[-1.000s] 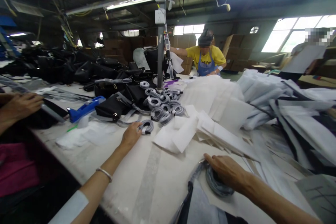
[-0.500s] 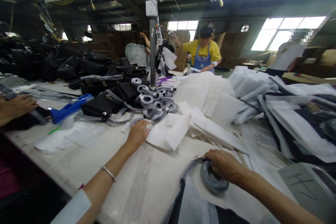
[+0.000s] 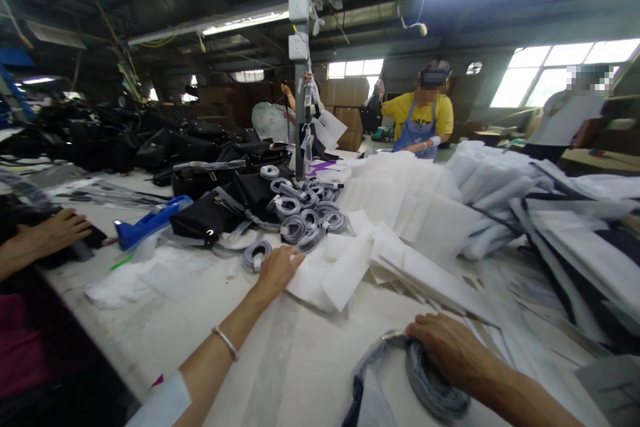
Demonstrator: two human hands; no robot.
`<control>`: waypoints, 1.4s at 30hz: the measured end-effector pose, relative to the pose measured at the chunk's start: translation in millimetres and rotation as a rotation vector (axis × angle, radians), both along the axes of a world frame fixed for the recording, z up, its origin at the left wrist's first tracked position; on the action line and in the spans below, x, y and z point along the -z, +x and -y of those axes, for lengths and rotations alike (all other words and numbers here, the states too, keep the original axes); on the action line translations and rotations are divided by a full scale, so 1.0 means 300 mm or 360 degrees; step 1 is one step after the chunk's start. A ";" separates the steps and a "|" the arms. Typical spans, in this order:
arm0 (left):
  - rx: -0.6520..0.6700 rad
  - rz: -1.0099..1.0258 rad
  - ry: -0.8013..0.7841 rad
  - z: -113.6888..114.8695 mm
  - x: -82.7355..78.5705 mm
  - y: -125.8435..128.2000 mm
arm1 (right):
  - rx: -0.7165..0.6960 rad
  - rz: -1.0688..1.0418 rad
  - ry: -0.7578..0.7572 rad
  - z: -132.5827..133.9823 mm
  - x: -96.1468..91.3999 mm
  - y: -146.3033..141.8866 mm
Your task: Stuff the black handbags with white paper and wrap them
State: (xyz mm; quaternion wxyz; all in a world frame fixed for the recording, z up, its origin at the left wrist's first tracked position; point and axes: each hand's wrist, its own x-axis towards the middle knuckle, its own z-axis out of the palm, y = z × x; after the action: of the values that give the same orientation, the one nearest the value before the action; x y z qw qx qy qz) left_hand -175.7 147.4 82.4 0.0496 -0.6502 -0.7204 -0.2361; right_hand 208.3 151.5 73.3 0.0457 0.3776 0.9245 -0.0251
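Observation:
My left hand [image 3: 278, 269] rests palm down on the white table, fingers spread over the edge of a sheet of white wrapping paper [image 3: 334, 273], just right of a loose rolled grey strap [image 3: 255, 255]. Behind it lies a pile of several more rolled straps [image 3: 303, 209]. My right hand [image 3: 444, 349] presses down on a coiled grey strap [image 3: 429, 392] near the front edge, fingers curled over its top, with a metal ring at its left end. A thin bracelet sits on my left wrist.
Black handbags [image 3: 205, 217] and a blue tape dispenser [image 3: 147, 221] lie at left. Another person's hand [image 3: 59, 231] rests on a dark bag at far left. White paper stacks [image 3: 505, 187] fill the right. A metal pole [image 3: 300, 67] stands mid-table; a person in yellow [image 3: 420, 121] works beyond.
My left hand slid right from the loose strap roll onto the white paper's edge. My right hand stayed on the coiled strap. The view shifted slightly.

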 end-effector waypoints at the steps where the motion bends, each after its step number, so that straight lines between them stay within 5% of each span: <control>1: 0.0077 0.0019 0.0024 -0.003 -0.010 0.036 | 0.0004 0.0003 -0.0006 0.000 -0.004 -0.001; 5: 0.0606 -0.0003 0.0107 0.018 -0.041 0.206 | 0.0013 0.0013 -0.0013 0.003 -0.031 -0.010; 9: 0.1232 -0.0467 0.0013 0.033 -0.029 0.325 | 0.0005 0.0058 -0.0036 0.004 -0.069 -0.027; 13: 0.0916 -0.0775 0.0014 -0.056 -0.037 0.292 | 0.0029 0.0114 -0.0083 0.012 -0.102 -0.038; 17: 0.0643 -0.0787 0.0062 -0.175 -0.116 0.170 | 0.0008 0.0056 -0.0094 0.016 -0.107 -0.035; 22: 0.0597 -0.0834 0.0088 -0.195 -0.170 0.123 | 0.0017 -0.0040 -0.0098 0.011 -0.094 -0.023; 28: 0.0890 -0.0709 0.0338 -0.101 -0.049 0.249 | 0.0171 -0.0141 -0.0132 0.025 -0.097 0.011; 33: 0.1178 -0.0614 0.0661 -0.031 0.073 0.326 | 0.0261 -0.0376 -0.0013 0.090 -0.145 0.130; 38: 0.1252 -0.0498 0.0712 0.013 0.136 0.345 | 0.0852 -0.0174 0.0201 0.112 -0.275 0.349; 42: 0.1260 -0.0391 0.0747 0.037 0.163 0.368 | 0.1132 0.0019 0.0276 -0.004 -0.322 0.470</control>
State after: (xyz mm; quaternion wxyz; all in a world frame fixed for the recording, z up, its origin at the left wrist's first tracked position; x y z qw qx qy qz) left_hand -65.4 136.4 33.5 0.1860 -0.8691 -0.3332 -0.3146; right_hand 349.3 152.8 169.9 0.0073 0.6782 0.7337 0.0411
